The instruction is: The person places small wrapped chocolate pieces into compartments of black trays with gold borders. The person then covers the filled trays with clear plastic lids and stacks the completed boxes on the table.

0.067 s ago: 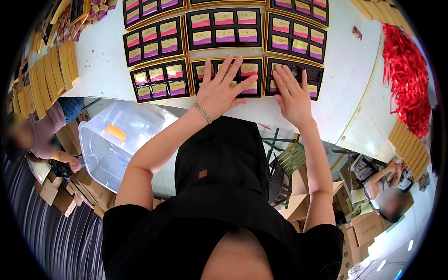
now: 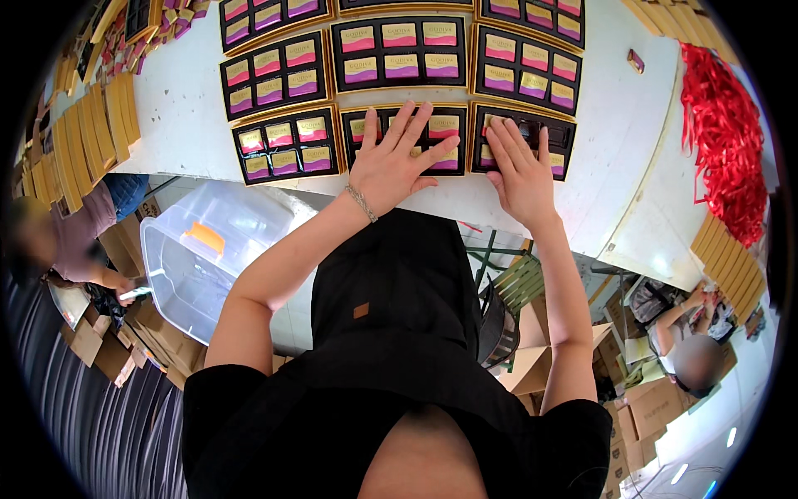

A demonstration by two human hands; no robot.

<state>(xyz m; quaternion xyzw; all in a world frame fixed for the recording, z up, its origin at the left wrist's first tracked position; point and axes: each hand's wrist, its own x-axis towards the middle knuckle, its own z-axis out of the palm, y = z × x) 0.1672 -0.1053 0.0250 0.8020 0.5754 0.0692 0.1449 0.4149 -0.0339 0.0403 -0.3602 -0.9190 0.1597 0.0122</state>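
My left hand point(image 2: 389, 173) lies flat with fingers spread over the front middle box point(image 2: 347, 143), partly hiding the wrapped pieces in it. Fingers stretched out, my right hand point(image 2: 525, 187) rests on the front right box point(image 2: 484, 165). That box's black tray shows dark compartments without pieces at its far right, and a purple-and-gold wrapped piece point(image 2: 557, 163) sits near its right corner. To the left, the front left box point(image 2: 246, 176) holds small squares in gold with pink or purple. Neither hand grips anything; what lies under the fingers is hidden.
More filled boxes point(image 2: 399, 87) stand in rows behind, on the white table point(image 2: 615, 166). One loose wrapped piece point(image 2: 635, 61) lies at right, near red shredded ribbon point(image 2: 725, 133). A clear plastic bin point(image 2: 179, 274) stands below left. Co-workers sit at both sides, among cardboard boxes point(image 2: 657, 407).
My hands stay almost where they were. At the left, a pale object now shows at the co-worker's hand.
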